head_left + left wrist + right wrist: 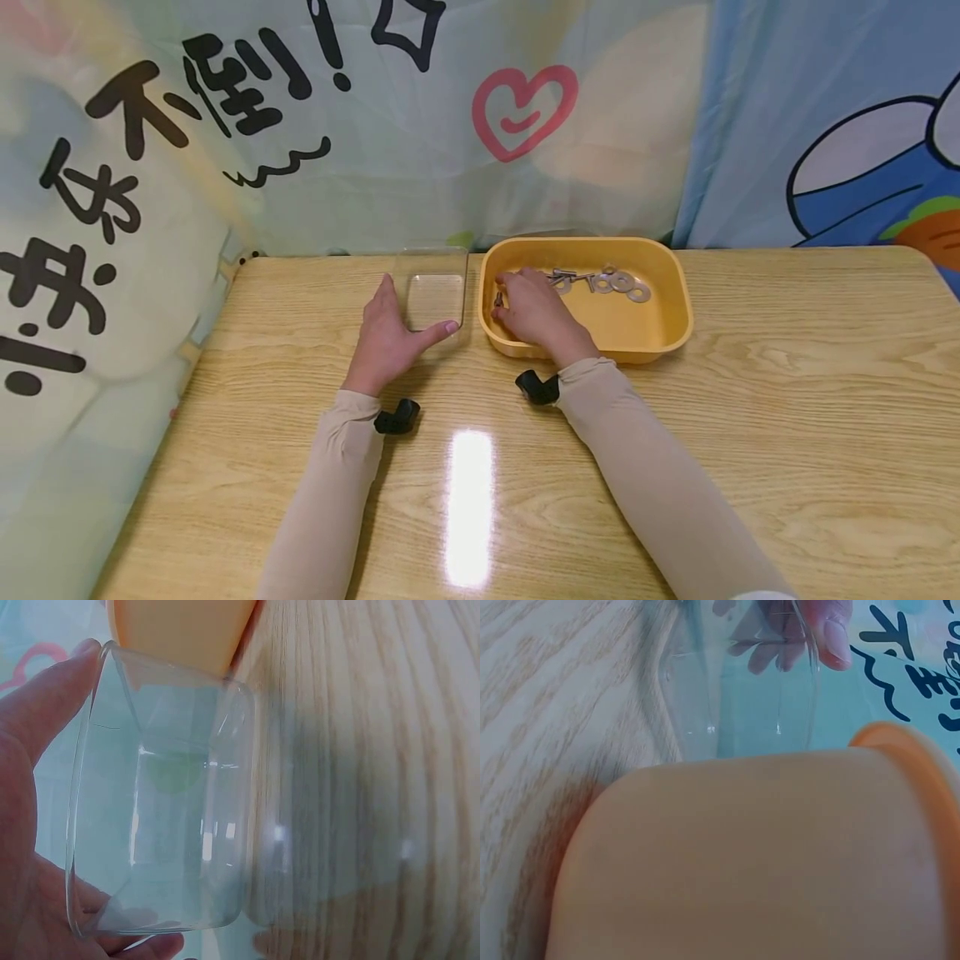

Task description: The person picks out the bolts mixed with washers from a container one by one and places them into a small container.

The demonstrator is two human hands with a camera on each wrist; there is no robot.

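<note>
On the tabletop (787,400), the left hand (389,337), gripping wide, should steady the clear box (436,298) while the right hand (537,312) pinches hardware (498,298).

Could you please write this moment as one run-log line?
left hand: holding clear square box | right hand: inside yellow bin, at a screw, pinch unclear | washers: loose in bin
</note>
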